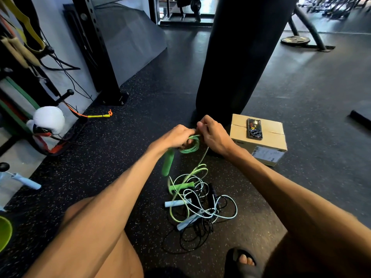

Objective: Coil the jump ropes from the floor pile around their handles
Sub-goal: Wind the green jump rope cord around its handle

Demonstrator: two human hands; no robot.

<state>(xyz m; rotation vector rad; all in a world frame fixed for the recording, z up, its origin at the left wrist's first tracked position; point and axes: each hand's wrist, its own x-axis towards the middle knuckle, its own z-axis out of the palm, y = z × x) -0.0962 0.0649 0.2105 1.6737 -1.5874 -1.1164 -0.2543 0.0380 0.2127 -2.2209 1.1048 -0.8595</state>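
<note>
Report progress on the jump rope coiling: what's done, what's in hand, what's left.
Done: no rope finished; only a few green loops gathered. In hand: the left-hand grip holds those loops, one green handle hanging below; the right-hand grip pinches the green cord. Left: that cord trails to the floor pile, where the second green handle, light blue rope and black rope lie tangled.

Rope pile sits lower centre on the floor. Left hand and right hand are mid-frame above it, rope hanging between. Box just right, phone on top, heavy bag behind, boxing glove far left.
</note>
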